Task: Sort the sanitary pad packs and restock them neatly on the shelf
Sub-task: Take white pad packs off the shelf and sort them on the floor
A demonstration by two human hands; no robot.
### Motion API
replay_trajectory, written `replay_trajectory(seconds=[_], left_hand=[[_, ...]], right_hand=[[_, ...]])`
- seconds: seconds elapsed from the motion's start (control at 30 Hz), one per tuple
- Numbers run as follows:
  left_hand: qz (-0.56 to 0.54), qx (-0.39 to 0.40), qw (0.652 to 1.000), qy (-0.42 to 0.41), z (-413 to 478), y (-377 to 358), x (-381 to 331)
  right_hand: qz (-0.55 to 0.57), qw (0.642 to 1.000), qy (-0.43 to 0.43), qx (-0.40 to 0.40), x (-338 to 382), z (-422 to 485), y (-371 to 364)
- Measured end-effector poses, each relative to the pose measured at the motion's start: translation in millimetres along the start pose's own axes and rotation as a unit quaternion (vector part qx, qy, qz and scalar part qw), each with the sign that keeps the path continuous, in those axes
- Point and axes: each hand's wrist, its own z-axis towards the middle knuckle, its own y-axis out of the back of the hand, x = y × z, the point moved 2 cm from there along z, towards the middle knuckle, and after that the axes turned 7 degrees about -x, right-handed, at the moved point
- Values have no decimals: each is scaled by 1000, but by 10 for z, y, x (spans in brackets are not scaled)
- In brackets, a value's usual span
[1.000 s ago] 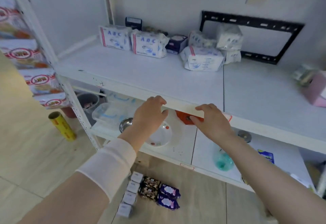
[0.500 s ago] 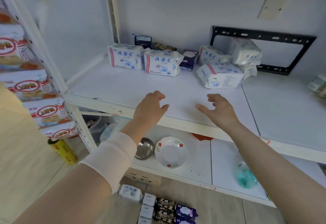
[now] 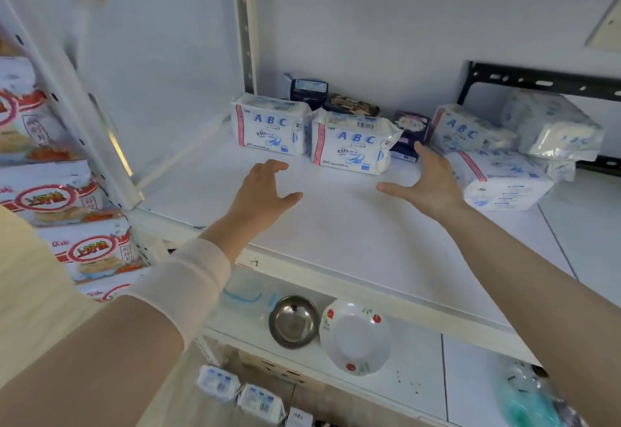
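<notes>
Two white ABC pad packs stand upright at the back of the white shelf [image 3: 336, 225]: the left pack [image 3: 268, 129] and the middle pack [image 3: 351, 146]. Dark packs [image 3: 307, 88] and a purple pack [image 3: 411, 134] sit behind them. To the right, more white packs [image 3: 497, 184] lie in a loose pile. My left hand [image 3: 265, 191] hovers open over the shelf in front of the left pack. My right hand [image 3: 426, 181] is open too, fingertips near the purple pack, between the middle pack and the pile. Neither hand holds anything.
A shelf upright [image 3: 245, 23] stands at the back left. Snack bags [image 3: 84, 252] hang at the left. On the lower shelf are a steel bowl [image 3: 294, 320] and a flowered plate [image 3: 356, 336]. Small white packs [image 3: 235, 389] lie on the floor. A black bracket [image 3: 537, 78] is on the wall.
Both hands have risen from the shelf's front edge and reached deeper over the shelf toward the packs, spreading open. The camera has moved closer and higher.
</notes>
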Motion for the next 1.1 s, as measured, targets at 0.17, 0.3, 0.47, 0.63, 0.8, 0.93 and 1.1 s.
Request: replay_trajectory(seconds=[0.17,0.3,0.47,0.63,0.8,0.93,1.1], left_hand=[[-2,-29,999,-13,632,239,282],[-65,-59,996,-30,1176,263,568],[-216,-57,973,48,1722,106,1024],[-333,-24,940,66,1979,-107,1162],[-355,-53,930,76,2093,-163,1296],[-350,-11,934,68,2170,-156,1305],[-308,55,949,38,2240,-140,1369]], right_hand=[[-14,999,31,-18,192,337,-113],[-30,998,-14,-57,130,592,-293],[86,987,-81,-109,-93,844,-598],[235,963,-95,-96,-218,1034,-766],[263,956,-106,-76,-346,1144,-861],[281,950,-119,-67,-374,1189,-957],[292,949,-108,-44,-329,1164,-1006]])
